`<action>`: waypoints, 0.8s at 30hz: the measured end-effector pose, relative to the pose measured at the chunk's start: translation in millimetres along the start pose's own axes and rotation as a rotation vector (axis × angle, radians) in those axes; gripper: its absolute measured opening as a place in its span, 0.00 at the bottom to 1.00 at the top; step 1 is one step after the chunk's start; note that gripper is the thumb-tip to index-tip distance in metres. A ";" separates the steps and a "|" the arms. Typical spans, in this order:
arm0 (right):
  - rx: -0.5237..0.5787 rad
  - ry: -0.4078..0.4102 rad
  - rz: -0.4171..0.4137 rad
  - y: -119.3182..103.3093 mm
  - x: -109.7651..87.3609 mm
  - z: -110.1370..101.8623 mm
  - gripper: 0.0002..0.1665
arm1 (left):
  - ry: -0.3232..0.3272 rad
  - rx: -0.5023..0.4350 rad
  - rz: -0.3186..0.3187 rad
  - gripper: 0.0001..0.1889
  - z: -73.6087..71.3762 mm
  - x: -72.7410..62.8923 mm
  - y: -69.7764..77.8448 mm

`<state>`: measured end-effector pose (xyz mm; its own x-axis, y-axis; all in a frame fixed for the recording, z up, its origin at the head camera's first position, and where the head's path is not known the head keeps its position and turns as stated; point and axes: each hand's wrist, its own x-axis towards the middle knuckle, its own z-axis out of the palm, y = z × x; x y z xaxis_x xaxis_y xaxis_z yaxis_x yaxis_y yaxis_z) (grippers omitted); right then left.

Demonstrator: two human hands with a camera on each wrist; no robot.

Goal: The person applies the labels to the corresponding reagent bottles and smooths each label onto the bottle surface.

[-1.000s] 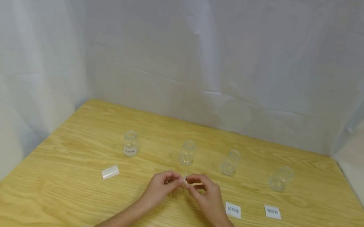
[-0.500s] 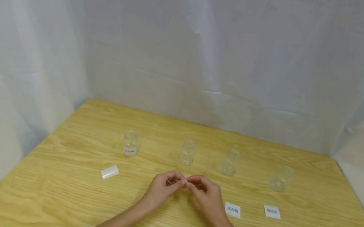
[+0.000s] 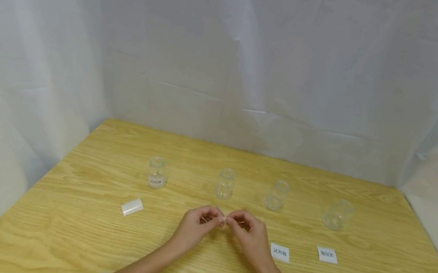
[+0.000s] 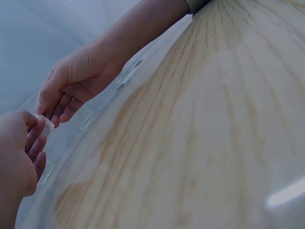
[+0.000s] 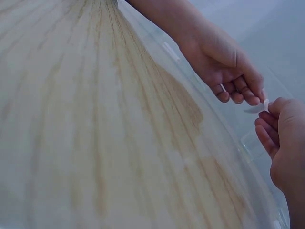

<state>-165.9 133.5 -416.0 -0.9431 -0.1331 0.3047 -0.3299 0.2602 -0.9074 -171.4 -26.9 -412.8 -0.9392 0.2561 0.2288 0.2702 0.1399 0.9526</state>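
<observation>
Just in front of the row of glass jars, my left hand (image 3: 192,228) and right hand (image 3: 250,239) meet fingertip to fingertip. Between them is a small white label (image 5: 265,106), pinched by the thumb and forefinger of each hand. In the right wrist view a thin white flap sticks out from the pinch; the label's face is mostly hidden by fingers. Behind the hands stands a plain glass jar (image 3: 225,184). Two printed white labels (image 3: 280,252) lie to the right of the right hand.
A glass jar with a printed label (image 3: 157,173) stands at the left of the row. Two unlabelled jars, a middle-right jar (image 3: 276,195) and a far-right jar (image 3: 337,215), complete it. A glossy white strip (image 3: 132,207) lies on the wooden table (image 3: 69,227). White sheeting (image 3: 299,72) surrounds the table.
The held label stood upright between the fingertips a second ago; now it is mostly covered by them. The fingertips have drawn together, then shifted slightly. The jars and loose labels stay put.
</observation>
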 end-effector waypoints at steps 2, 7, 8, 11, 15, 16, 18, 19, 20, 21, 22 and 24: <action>-0.001 0.009 0.009 0.1 0.2 -0.2 0.04 | 0.009 0.008 -0.002 0.04 0.6 2.1 -8.3; 0.011 0.038 0.026 0.5 0.6 -0.1 0.03 | 0.036 0.038 -0.013 0.04 1.9 7.9 -31.7; 0.014 0.044 0.030 0.5 0.7 0.0 0.03 | 0.039 0.042 -0.017 0.05 2.0 8.4 -33.7; 0.017 0.058 0.044 0.7 0.9 0.4 0.02 | 0.043 0.051 -0.028 0.05 1.7 8.7 -34.2; 0.006 0.077 0.059 -0.1 0.7 0.5 0.02 | 0.046 0.042 -0.023 0.05 -0.1 4.8 -18.2; 0.006 0.083 0.062 -0.3 0.8 0.5 0.02 | 0.047 0.038 -0.022 0.05 -0.7 3.6 -12.9; 0.007 0.094 0.066 0.2 0.7 0.7 0.02 | 0.049 0.035 -0.024 0.05 -1.7 1.0 -2.9; 0.013 0.099 0.063 0.5 0.7 0.8 0.02 | 0.049 0.034 -0.026 0.05 -2.3 -0.2 1.7; 0.020 0.104 0.061 1.5 0.6 0.9 0.02 | 0.050 0.032 -0.032 0.05 -2.5 -0.4 3.0; 0.029 0.108 0.066 4.9 1.2 0.8 0.02 | 0.050 0.034 -0.036 0.05 -2.6 -0.7 4.0; 0.039 0.110 0.072 8.4 1.5 0.8 0.02 | 0.050 0.032 -0.037 0.05 -2.8 -1.0 5.1; 0.051 0.120 0.079 17.0 2.6 0.6 0.02 | 0.051 0.025 -0.039 0.06 -3.1 -1.0 5.4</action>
<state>-173.9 137.0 -430.8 -0.9653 0.0017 0.2610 -0.2545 0.2160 -0.9427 -169.6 -29.3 -407.2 -0.9585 0.2011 0.2019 0.2375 0.1726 0.9559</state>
